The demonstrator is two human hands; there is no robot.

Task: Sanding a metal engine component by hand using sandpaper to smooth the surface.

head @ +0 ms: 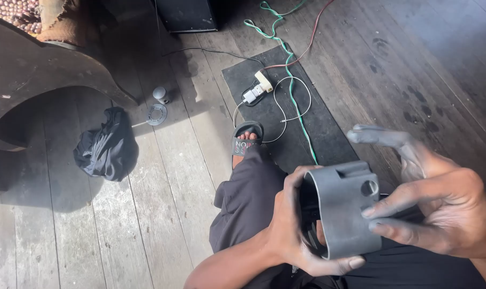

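Note:
My left hand grips a grey curved plastic housing over my lap, fingers wrapped around its left rim and thumb under its lower edge. The housing has a round hole and a square notch near its top. My right hand lies against the housing's right side with two fingertips pressing its outer face, while the forefinger points away to the left above it. Both hands are smeared with dark grime. My dark trousers and a sandalled foot show below.
A black mat on the wooden plank floor carries a white plug and adapter, a white cable and a green cord. A crumpled dark cloth lies left. A small round grille and a curved wooden furniture piece stand nearby.

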